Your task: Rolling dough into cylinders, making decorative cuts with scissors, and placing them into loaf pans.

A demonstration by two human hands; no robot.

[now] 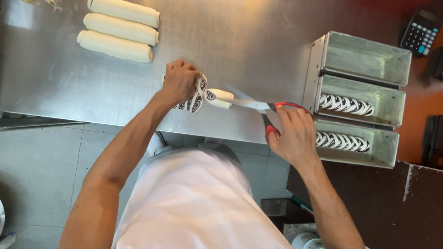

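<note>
Left hand [179, 81] fingers clamp a swirled dough roll [202, 95] on the bench [236, 32]; right hand [291, 134] fingers grip red-handled scissors [257, 106] (blades at the roll's end beyond the left fingertips).

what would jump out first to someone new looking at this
At the steel table's middle, the left hand holds a swirled dough roll while the right hand works red-handled scissors into it. Three uncut rolls lie far left; loaf tins with cut pieces stand right.
</note>
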